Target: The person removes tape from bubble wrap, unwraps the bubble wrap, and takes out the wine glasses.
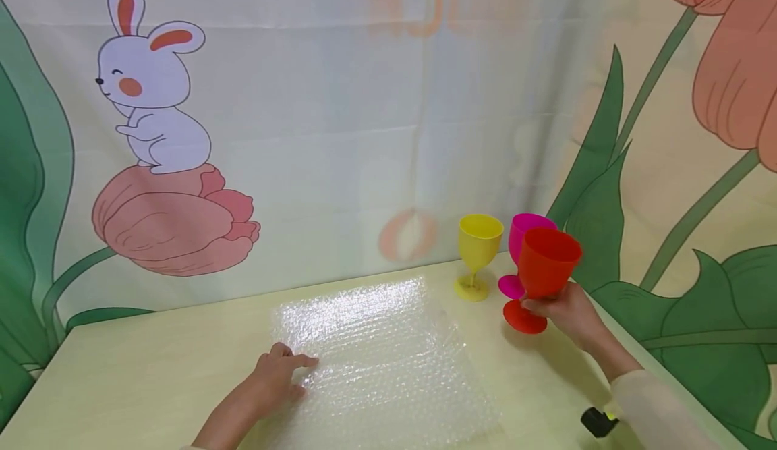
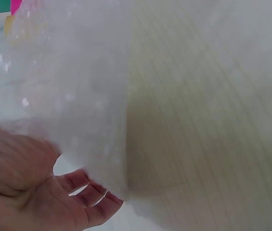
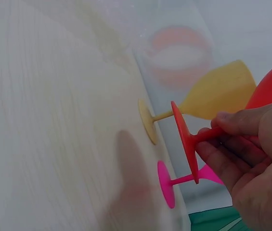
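Observation:
My right hand [image 1: 567, 312] grips a red plastic goblet [image 1: 548, 261] by its stem. In the right wrist view the goblet's round foot [image 3: 185, 142] is off the table, and its bowl is partly cut off by the frame. Close behind it a magenta goblet [image 1: 511, 287] and a yellow goblet [image 1: 480, 241] stand upright. My left hand [image 1: 272, 379] is at the left edge of a clear sheet of bubble wrap [image 1: 376, 362], its index finger stretched over the sheet. In the left wrist view, that hand's fingers [image 2: 90, 192] are loosely bent, partly behind the wrap.
The pale wooden table [image 1: 146, 355] bears everything. A fabric backdrop [image 1: 315, 133] with a printed rabbit and flowers hangs along its back and right sides. A black object [image 1: 599, 422] shows beside the right sleeve.

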Motion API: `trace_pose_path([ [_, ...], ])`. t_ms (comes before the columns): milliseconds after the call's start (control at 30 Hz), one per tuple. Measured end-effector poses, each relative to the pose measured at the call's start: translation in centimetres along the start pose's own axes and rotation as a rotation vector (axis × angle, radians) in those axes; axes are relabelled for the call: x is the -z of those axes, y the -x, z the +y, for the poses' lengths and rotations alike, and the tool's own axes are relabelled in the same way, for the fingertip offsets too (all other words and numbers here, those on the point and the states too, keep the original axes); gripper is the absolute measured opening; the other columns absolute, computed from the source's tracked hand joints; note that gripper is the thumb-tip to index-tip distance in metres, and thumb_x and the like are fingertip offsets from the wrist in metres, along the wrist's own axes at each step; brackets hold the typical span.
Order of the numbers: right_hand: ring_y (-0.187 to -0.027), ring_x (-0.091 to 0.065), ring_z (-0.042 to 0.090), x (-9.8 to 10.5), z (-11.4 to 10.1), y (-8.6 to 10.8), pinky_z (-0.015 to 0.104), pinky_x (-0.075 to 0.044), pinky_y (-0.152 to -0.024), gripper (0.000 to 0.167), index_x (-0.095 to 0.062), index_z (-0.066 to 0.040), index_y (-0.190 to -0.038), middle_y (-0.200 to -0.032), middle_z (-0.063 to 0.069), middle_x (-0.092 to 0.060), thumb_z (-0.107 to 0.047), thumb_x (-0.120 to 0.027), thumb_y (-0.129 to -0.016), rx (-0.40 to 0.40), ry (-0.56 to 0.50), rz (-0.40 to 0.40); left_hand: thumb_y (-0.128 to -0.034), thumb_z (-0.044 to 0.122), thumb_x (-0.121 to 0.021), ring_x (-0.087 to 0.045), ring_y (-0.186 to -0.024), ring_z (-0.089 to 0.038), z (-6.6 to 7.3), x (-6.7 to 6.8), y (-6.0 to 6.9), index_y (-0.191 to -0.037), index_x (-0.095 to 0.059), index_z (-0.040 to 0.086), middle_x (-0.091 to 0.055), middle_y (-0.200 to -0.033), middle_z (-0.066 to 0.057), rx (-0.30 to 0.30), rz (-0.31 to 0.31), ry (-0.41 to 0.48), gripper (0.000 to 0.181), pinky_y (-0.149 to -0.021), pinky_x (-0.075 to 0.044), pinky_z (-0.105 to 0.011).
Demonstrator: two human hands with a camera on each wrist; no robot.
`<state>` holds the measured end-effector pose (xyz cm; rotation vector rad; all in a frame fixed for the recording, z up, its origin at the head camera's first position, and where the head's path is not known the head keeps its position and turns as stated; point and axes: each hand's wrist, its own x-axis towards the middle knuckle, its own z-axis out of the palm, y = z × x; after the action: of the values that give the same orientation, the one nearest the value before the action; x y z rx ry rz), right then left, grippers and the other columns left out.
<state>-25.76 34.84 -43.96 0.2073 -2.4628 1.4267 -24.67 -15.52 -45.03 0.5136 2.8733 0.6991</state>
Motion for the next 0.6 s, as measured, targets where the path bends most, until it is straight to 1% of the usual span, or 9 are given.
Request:
trace_pose_path([
  [67,-0.111,-0.061,0.034,-0.3,0.5,-0.5,0.039,-0.052,-0.09,0.042,-0.057,0.004,-0.126,-0.12,0.021,-0.065,-0.009,-0.078,-0.091,-0.022,0.007,0.006,-0.0834,0.002,-0.082,-0.048,-0.097,-0.035,-0.1,-0.1,0.0,-0.13,-0.071,0.005,-0.05,-0.111,-0.018,-0.002,0.005,0.0,0.048,-0.08,-0.047,-0.045],
  [200,-0.106,-0.063,0.033,-1.0,1.4,-1.3,0.036,-0.052,-0.088,0.039,-0.06,0.005,-0.122,-0.115,0.021,-0.067,-0.008,-0.077,-0.09,-0.067,0.015,0.005,-0.083,0.002,-0.082,-0.047,-0.095,-0.033,-0.3,-0.2,-0.1,-0.129,-0.071,0.005,-0.05,-0.109,-0.017,-0.008,0.013,-0.002,0.048,-0.079,-0.046,-0.042],
  [300,-0.104,-0.064,0.033,-1.6,1.8,-1.6,0.037,-0.052,-0.088,0.038,-0.061,0.007,-0.12,-0.112,0.021,-0.068,-0.008,-0.077,-0.09,-0.082,0.016,0.001,-0.0832,0.001,-0.082,-0.047,-0.095,-0.033,-0.2,-0.3,-0.1,-0.129,-0.071,0.005,-0.05,-0.109,-0.016,-0.008,0.018,-0.004,0.047,-0.078,-0.046,-0.042],
  [500,-0.112,-0.063,0.037,-2.4,2.0,-2.2,0.044,-0.052,-0.096,0.042,-0.059,0.006,-0.127,-0.124,0.027,-0.066,-0.007,-0.076,-0.092,-0.103,-0.006,-0.023,-0.084,0.001,-0.081,-0.048,-0.096,-0.032,-0.1,-0.2,-0.1,-0.13,-0.071,0.006,-0.05,-0.109,-0.016,-0.006,0.027,-0.006,0.047,-0.08,-0.046,-0.043],
  [600,-0.113,-0.063,0.038,-2.8,2.2,-2.4,0.049,-0.05,-0.1,0.041,-0.059,0.007,-0.127,-0.124,0.027,-0.066,-0.006,-0.075,-0.091,-0.118,-0.016,-0.023,-0.0842,0.002,-0.081,-0.049,-0.096,-0.033,-0.2,-0.3,-0.1,-0.13,-0.071,0.005,-0.051,-0.11,-0.017,-0.018,0.031,-0.017,0.047,-0.081,-0.047,-0.044],
])
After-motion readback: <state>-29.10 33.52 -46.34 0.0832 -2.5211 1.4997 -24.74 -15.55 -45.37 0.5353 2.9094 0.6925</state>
